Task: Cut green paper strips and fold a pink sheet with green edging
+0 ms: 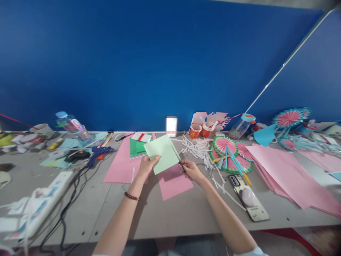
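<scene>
My left hand (147, 165) grips a pale green sheet of paper (162, 153) by its lower left part, thumb on top. The sheet is held up above the table, tilted. In my right hand (191, 170) is a pair of scissors (182, 165), with its dark blades at the sheet's right edge. A narrow strip along that edge stands slightly apart from the sheet. Under both hands a pink sheet of paper (176, 181) lies on the grey table (154, 220). Green paper (137, 147) on a larger pink sheet (119, 163) is just beyond my left hand.
To the right lie white paper strips (197, 147), pink-and-green paper fans (226, 149), a phone (249, 199) and pink sheets (290, 174). Red paper cups (195, 131) stand behind. On the left are a glue gun (97, 154), a power strip (48, 202), cables (64, 209) and a bottle (71, 125).
</scene>
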